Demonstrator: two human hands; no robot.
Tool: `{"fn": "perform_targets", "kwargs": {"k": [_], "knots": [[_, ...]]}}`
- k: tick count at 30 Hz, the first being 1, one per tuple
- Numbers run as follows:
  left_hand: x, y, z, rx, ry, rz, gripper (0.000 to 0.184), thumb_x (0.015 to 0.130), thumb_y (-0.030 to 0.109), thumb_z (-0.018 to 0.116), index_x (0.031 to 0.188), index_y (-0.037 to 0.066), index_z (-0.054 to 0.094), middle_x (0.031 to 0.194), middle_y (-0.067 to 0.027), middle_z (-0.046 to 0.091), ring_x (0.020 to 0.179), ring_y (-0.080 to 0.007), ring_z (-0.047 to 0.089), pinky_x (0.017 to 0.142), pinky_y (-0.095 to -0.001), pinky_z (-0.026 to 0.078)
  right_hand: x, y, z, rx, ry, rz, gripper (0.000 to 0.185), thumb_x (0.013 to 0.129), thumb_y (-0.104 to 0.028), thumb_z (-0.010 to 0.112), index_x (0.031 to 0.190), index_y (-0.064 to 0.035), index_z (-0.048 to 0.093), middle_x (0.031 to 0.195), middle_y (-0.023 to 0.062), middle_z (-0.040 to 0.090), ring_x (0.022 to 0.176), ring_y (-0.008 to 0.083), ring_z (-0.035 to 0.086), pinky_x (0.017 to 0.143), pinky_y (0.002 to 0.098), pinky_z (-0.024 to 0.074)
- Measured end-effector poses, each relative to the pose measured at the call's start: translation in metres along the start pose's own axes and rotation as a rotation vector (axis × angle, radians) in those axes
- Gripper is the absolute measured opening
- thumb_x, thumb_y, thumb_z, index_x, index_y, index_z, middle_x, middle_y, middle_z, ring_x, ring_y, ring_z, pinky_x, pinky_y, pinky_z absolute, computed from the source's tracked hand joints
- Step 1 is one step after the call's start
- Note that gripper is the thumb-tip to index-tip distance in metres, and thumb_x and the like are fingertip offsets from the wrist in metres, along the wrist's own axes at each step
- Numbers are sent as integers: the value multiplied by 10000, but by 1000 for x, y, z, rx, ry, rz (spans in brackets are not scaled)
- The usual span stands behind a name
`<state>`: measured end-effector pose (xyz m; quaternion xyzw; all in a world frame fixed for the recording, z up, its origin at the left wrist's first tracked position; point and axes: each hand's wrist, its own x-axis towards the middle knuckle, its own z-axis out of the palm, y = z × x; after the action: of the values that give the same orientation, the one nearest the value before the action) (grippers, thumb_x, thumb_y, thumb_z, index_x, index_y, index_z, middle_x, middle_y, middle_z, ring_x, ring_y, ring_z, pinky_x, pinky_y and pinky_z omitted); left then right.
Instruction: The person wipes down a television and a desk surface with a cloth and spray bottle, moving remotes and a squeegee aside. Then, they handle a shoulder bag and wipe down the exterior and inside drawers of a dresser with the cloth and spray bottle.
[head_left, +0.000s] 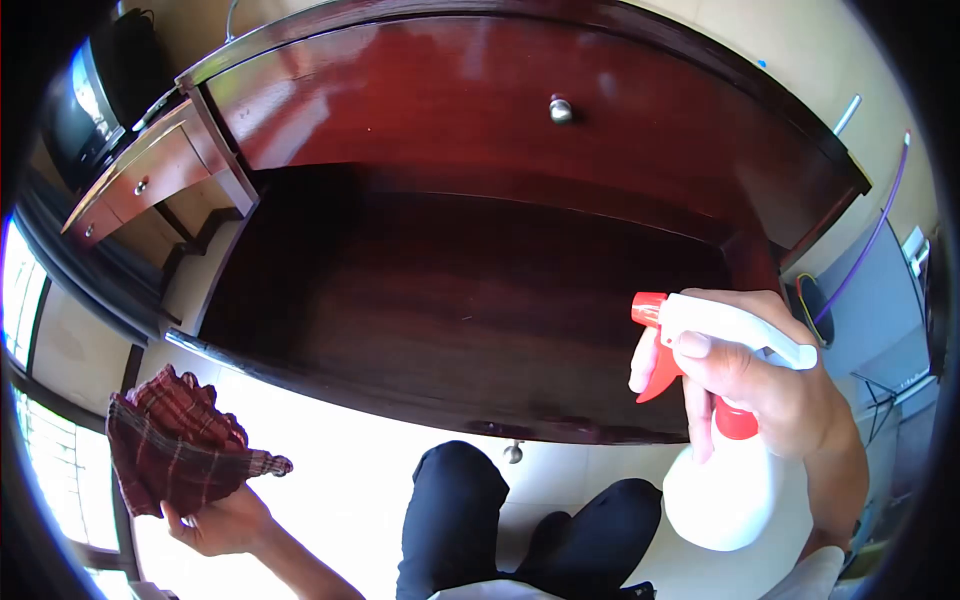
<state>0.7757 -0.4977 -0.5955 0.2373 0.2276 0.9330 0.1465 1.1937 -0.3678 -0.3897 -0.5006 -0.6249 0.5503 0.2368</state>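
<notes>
At the lower left, my left hand (222,524) is closed on a dark red plaid cloth (185,440), which bunches up above the fingers. My right hand (775,385) grips a white spray bottle (722,498) with a red collar, red trigger and red nozzle. The nozzle points left, over the right part of an open drawer (470,310). Dark brown wood lines the drawer's inside, and only a tiny light speck shows on its bottom. Behind it rises a glossy reddish-brown cabinet front (400,100) with a round metal knob (562,110).
My knees (455,510) are close to the drawer's front edge, where another knob (513,453) hangs below. A desk with small drawers (140,188) and a monitor (85,105) stand at the left, near a window (45,430). A purple cable (870,240) runs down at the right.
</notes>
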Motion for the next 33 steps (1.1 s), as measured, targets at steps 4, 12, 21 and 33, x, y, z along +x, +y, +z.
{"fn": "perform_targets", "kwargs": {"k": [4, 12, 21, 33], "knots": [[3, -16, 82, 461, 161, 148, 621, 961, 311, 521, 1497, 68, 324, 1526, -201, 362, 1395, -416, 373, 1112, -618, 372, 7, 2, 4, 113, -50, 61, 378, 978, -265, 599, 1180, 53, 619, 868, 93, 646, 571, 132, 613, 489, 259, 508], [134, -49, 72, 617, -400, -489, 377, 1030, 237, 482, 1345, 41, 547, 1272, -137, 610, 1164, -241, 588, 947, -343, 493, -4, 8, 1, 134, 96, -69, 360, 964, -246, 514, 1070, 85, 610, 908, 153, 662, 528, 168, 635, 460, 268, 506], [79, -179, 165, 1896, -1527, -1548, 695, 1042, 534, 319, 1534, 44, 280, 1615, -178, 228, 1488, -276, 211, 1194, -410, 209, -92, 75, -32, 202, 548, -229, 517, 952, -420, 517, 939, 91, 596, 835, 223, 645, 357, 174, 546, 403, 248, 431], [91, -348, 109, 2157, -1298, -506, 757, 981, 680, 186, 1594, 241, 120, 1660, -87, -119, 1510, -411, -87, 1134, -709, 12, -136, 113, -39, 189, 929, -310, 444, 1037, -328, 357, 911, 70, 510, 833, 180, 540, 286, 111, 372, 287, 197, 328]]}}
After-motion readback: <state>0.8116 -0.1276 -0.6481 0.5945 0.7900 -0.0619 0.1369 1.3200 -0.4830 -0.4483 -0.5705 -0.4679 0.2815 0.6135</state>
